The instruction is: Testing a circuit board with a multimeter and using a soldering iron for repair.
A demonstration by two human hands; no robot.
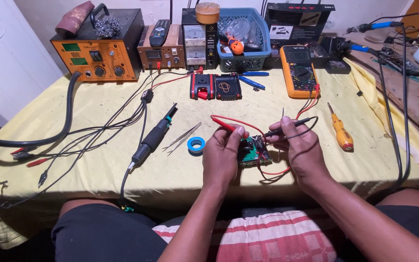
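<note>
A small green circuit board [251, 151] lies near the front edge of a table covered in yellow cloth [98, 170], directly between the person's 2 hands. Dark components crowd its top, and thin red wires loop out from beneath it toward the table edge.

The left hand [223, 155] rests against the board's left side. Its thumb and forefinger are pinched closed on a red test probe [225, 124], which slants down toward the board; the other fingers curl loosely beside the board.

The right hand [300, 151] sits at the board's right side. Its fingers are closed around a black test probe [287, 127], with the tip angled left toward the board's top edge. Whether either tip actually touches the board cannot be told.

Red and black leads run back from the probes to an orange multimeter [299, 71] farther back on the table. Just left of the left hand lie a roll of blue tape [196, 144], metal tweezers [183, 138] and a black soldering iron [153, 138]. An orange-handled screwdriver [340, 131] lies to the right.
</note>
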